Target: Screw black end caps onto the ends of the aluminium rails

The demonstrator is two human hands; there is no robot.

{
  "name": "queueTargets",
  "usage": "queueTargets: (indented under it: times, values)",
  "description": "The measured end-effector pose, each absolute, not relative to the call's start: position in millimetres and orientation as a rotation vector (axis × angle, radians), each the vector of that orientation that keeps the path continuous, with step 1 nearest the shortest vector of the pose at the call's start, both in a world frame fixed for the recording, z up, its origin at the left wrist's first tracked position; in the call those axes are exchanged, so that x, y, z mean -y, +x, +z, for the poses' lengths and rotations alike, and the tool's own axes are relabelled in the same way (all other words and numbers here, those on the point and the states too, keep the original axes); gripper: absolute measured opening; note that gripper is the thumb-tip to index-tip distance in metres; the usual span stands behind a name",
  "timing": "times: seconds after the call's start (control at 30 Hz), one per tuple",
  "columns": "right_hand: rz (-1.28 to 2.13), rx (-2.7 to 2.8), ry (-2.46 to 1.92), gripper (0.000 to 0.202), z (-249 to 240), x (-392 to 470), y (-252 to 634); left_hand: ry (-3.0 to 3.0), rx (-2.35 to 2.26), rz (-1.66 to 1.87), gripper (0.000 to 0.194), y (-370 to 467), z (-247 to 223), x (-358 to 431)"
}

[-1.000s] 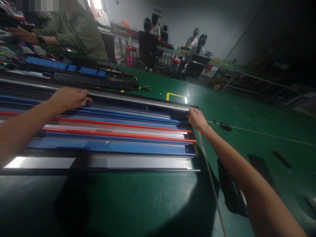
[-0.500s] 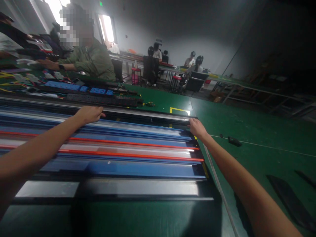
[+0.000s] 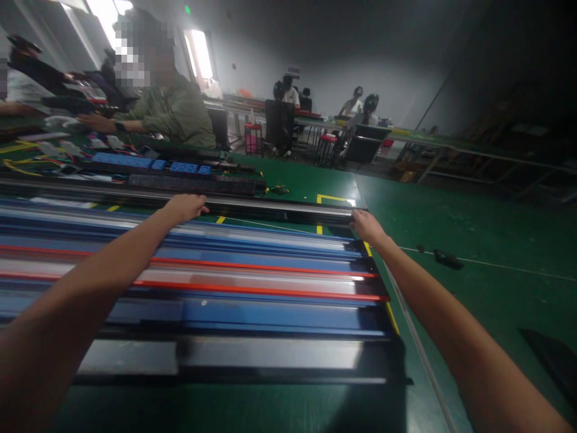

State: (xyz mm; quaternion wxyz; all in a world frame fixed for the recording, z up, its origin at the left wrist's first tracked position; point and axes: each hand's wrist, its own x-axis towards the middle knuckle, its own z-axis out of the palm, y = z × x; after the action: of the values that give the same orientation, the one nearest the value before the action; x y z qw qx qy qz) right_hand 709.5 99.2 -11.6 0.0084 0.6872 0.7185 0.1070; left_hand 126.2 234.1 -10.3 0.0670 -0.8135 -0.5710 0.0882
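A long black profile with a shiny silvery strip along it (image 3: 270, 207) lies across the far side of the table. My left hand (image 3: 186, 208) is closed on its near edge, left of the middle. My right hand (image 3: 367, 226) grips its right end, fingers curled over it. Nearer to me, several long blue profiles (image 3: 270, 316) lie side by side, with a pale panel edged in two orange-red strips (image 3: 270, 279) among them. Closest is a dark profile with a grey shiny face (image 3: 270, 353). My left forearm hides part of these.
Beyond the black profile lie blue socket strips (image 3: 121, 160), a dark strip (image 3: 193, 182) and loose wires. A co-worker in a green jacket (image 3: 180, 114) sits across the table. Yellow tape (image 3: 320, 222) marks the green tabletop. A small black object (image 3: 448, 259) lies at right.
The black profile has shifted away from the blue ones, so a wider strip of green tabletop shows between them. My left hand has moved to the right. The view has shifted slightly.
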Motion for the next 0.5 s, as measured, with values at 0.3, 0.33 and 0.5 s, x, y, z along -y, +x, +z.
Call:
queueTargets:
  times: [0.3, 0.33, 0.5]
  values:
    - [0.227, -2.215, 2.154, 0.017, -26, -116, 713, -2.453, 1.773, 0.293, 0.039, 128, -19, -249]
    - [0.224, -2.212, 2.155, 0.018, -27, -118, 713, -2.452, 1.781, 0.287, 0.039, 128, -20, -251]
    - [0.218, -2.201, 2.153, 0.023, -26, -124, 712, -2.475, 1.828, 0.200, 0.041, 126, -24, -260]
